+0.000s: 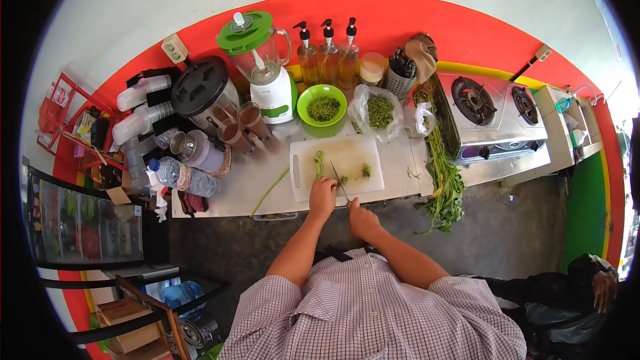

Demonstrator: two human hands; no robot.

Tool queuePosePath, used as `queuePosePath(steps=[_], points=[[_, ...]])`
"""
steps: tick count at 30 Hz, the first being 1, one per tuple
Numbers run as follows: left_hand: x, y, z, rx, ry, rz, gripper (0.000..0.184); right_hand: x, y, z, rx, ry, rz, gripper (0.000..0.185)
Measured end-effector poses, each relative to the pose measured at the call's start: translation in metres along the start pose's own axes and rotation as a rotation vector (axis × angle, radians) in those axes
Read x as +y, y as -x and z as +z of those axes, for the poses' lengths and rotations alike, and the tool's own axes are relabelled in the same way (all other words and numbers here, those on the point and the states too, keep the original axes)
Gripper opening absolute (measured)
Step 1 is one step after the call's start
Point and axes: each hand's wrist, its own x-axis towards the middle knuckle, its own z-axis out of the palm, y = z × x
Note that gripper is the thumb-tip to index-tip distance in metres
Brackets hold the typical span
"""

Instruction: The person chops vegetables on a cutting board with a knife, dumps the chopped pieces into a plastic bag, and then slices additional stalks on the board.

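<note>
A white cutting board lies on the steel counter in front of me. My right hand is closed round the handle of a knife, its blade pointing away over the board. Left of the blade, my left hand is closed with its fingertips on a green stem that lies on the board. Small chopped green bits lie close to the blade, and another little green clump sits farther right. A long green stalk rests on the counter left of the board.
Behind the board stand a green bowl and a plastic bag, both with chopped greens. A blender and pump bottles line the wall. Leafy stalks hang over the edge beside the stove. A water bottle lies left.
</note>
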Motion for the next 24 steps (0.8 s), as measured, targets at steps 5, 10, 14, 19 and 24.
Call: queuePosePath(steps=[5, 10, 14, 19, 24], points=[[0.000, 0.001, 0.001, 0.000, -0.062, -0.003, 0.008, -0.011, 0.012, -0.001, -0.040, 0.007, 0.029, 0.063], [0.004, 0.006, 0.000, 0.004, -0.092, 0.026, 0.008, -0.003, 0.004, 0.017, 0.028, 0.002, 0.023, 0.062], [0.009, 0.007, -0.004, 0.014, -0.111, 0.038, 0.010, 0.003, 0.005, 0.013, 0.065, 0.028, 0.000, 0.062], [0.000, 0.007, 0.001, 0.023, -0.072, 0.043, 0.009, 0.022, 0.005, 0.008, 0.113, 0.004, 0.064, 0.062], [0.003, 0.001, 0.006, 0.010, -0.010, 0.039, 0.006, 0.043, 0.005, -0.002, 0.204, -0.087, 0.151, 0.049]])
